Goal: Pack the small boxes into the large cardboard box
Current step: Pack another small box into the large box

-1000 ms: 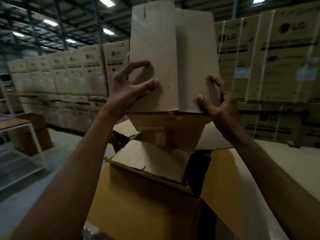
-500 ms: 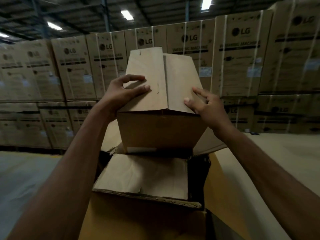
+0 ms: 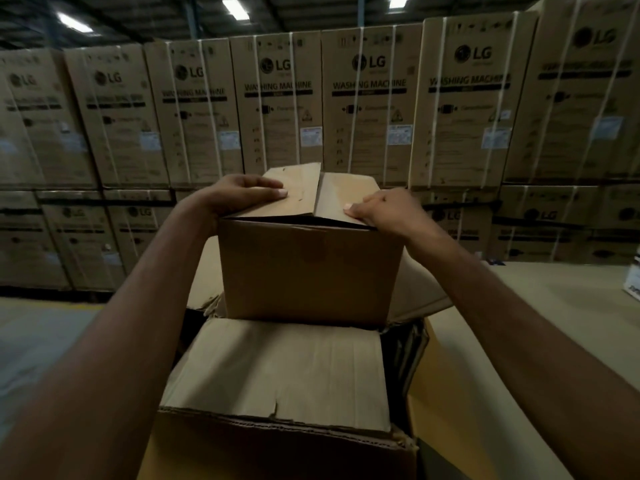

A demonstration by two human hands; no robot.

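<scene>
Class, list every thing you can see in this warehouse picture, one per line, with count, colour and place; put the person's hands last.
small box: one, brown, centre, at the large box's opening, top flaps almost shut
large box: one, brown, bottom centre, flaps open
cartons: many, brown with black LG print, stacked along the back
lights: three, white, on the ceiling
white item: one, white, right edge, cut off
left hand: one, grips the small box's left top flap
right hand: one, grips its right top flap

Bare left hand point(image 3: 239, 197), right hand point(image 3: 389, 213), forearms point(image 3: 138, 323).
</scene>
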